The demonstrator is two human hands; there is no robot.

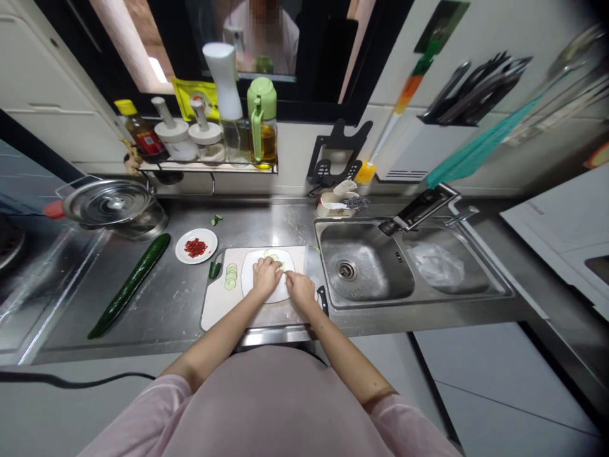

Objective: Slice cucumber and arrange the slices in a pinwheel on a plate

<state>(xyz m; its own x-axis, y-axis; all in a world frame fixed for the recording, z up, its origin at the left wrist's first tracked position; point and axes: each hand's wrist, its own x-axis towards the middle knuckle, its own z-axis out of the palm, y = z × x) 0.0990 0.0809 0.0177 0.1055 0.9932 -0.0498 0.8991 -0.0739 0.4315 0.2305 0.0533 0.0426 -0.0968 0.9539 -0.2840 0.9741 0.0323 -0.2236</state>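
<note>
Both my hands are over a white plate [252,287] that rests on a pale cutting board [216,306]. My left hand [265,274] has its fingers curled over the plate's middle. My right hand [299,285] pinches a thin cucumber slice [283,274] at the plate's right side. More cucumber slices [271,254] lie at the plate's far edge. A short row of slices [231,277] and a dark cucumber end [214,269] lie on the board to the left. A black knife handle [324,299] pokes out beside my right wrist.
A whole cucumber [129,284] lies on the steel counter at left, near a small plate of chopped red chilli [196,246]. A lidded pot [111,204] sits at back left. The sink [366,270] and tap [419,208] are to the right. Bottles fill the rack [209,166].
</note>
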